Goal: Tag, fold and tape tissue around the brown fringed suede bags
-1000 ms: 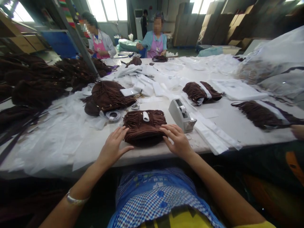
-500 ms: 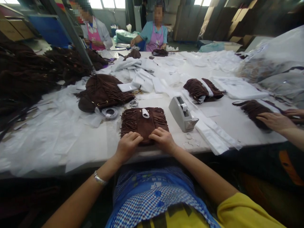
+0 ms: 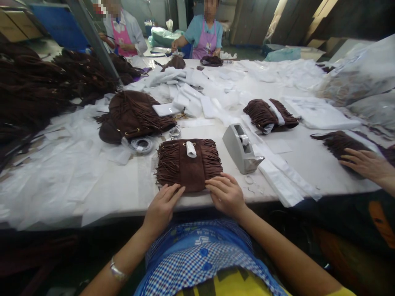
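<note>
A dark brown fringed bag (image 3: 191, 168) lies flat on the table in front of me, with a small white wrapped piece (image 3: 191, 149) on its upper middle. My left hand (image 3: 162, 205) rests at the bag's near left corner, fingers stretched out. At the near right corner, my right hand (image 3: 226, 192) touches the fringe with its fingers extended. Neither hand is wrapped around anything. A grey tape dispenser (image 3: 241, 150) stands just right of the bag. Up and to the left sits a fuller brown fringed bag (image 3: 134, 117), beside a coiled clear cord (image 3: 142, 144).
Another brown bag with a white band (image 3: 271, 115) lies behind the dispenser. White strips (image 3: 282, 181) run toward the near edge. A co-worker's hand (image 3: 367, 164) rests on a bag at right. Dark bags pile up (image 3: 31, 94) at left; two people work across the table.
My hands have loosened from the bag's near edge; the fingers have straightened and the right hand has moved outward to the right. The view has tilted down slightly.
</note>
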A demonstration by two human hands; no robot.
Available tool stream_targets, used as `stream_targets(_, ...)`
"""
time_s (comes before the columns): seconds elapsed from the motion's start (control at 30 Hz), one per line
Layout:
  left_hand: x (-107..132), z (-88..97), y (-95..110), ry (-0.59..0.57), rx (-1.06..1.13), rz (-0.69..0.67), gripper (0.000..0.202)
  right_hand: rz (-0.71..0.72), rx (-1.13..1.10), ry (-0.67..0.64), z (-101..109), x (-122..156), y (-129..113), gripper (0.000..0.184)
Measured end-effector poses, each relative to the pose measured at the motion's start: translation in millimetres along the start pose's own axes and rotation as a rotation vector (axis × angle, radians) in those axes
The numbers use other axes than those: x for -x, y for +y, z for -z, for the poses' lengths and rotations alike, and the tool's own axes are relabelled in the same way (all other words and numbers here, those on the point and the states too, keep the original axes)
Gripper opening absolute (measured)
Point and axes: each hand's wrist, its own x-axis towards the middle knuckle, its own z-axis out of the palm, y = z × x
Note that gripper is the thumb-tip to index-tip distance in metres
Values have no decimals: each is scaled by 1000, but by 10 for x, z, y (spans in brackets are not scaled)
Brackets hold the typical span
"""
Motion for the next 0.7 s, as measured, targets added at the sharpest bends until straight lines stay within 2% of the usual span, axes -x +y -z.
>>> stream_targets(0.07, -3, -11, 2, 35, 52, 28, 57, -54, 32, 12, -60, -135, -92, 40)
stream_targets(0.17, -51, 159, -72, 71, 221, 85, 43, -39, 44, -142, -232, -352, -121, 44)
stream_targets(0.27, -236, 453, -99, 260, 338, 269, 27, -29, 43, -246, -400, -438, -69, 49)
stream_targets(0.33, -447, 552, -39, 356, 343, 294, 27, -38, 45, -257, -463, -425, -44, 49)
stream_targets(0.37, -560, 541, 4, 331, 346, 250, 30, -43, 47, -251, -477, -409, -39, 49)
stream_targets(0.4, -665, 490, 48, 257, 341, 184, 34, -45, 48, -246, -480, -391, -36, 49)
stream_targets(0.5, -831, 177, 107, 23, 185, 44, 47, -51, 52, -237, -435, -324, -12, 52)
stream_targets(0.6, -719, -104, -1, -7, -18, 95, 55, -109, 67, -222, -334, -224, 64, 54)
stream_targets(0.7, -506, -140, -171, 24, -106, 154, 59, -191, 85, -201, -241, -123, 150, 55)
